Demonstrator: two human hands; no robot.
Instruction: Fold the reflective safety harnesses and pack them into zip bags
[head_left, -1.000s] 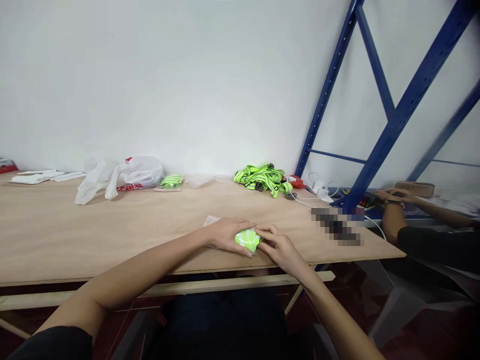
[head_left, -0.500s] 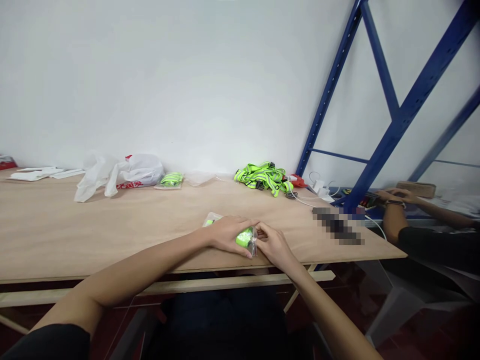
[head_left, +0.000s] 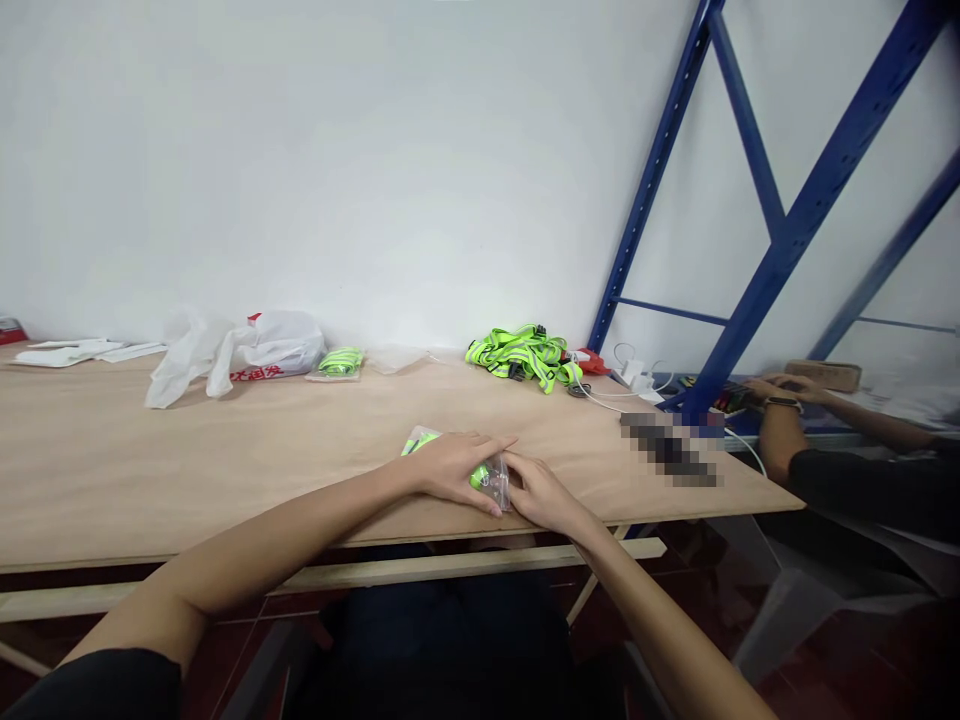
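On the wooden table (head_left: 247, 450), close to its front edge, lies a clear plastic bag (head_left: 496, 478) with neon-green reflective strap (head_left: 420, 440) inside. My left hand (head_left: 454, 468) rests over the bag's middle, fingers stretched out and thumb apart, and covers much of it. At the bag's right end, my right hand (head_left: 544, 492) has its fingers bent around the clear edge, thumb side hidden behind the plastic. Beyond my hands is a loose heap of green reflective straps (head_left: 521, 355) with dark buckles. Another bagged green strap (head_left: 341, 362) lies by the wall.
A white carrier bag (head_left: 277, 345) and flat white pieces (head_left: 67, 352) lie at the back left. A cable and white plug (head_left: 637, 378) sit near the blue rack (head_left: 750, 300). To the right, another person's hands (head_left: 784, 385) are at a neighbouring surface.
My right fingers have shifted lower along the bag's right edge. Less green strap and more clear plastic shows between my hands. The view has moved slightly.
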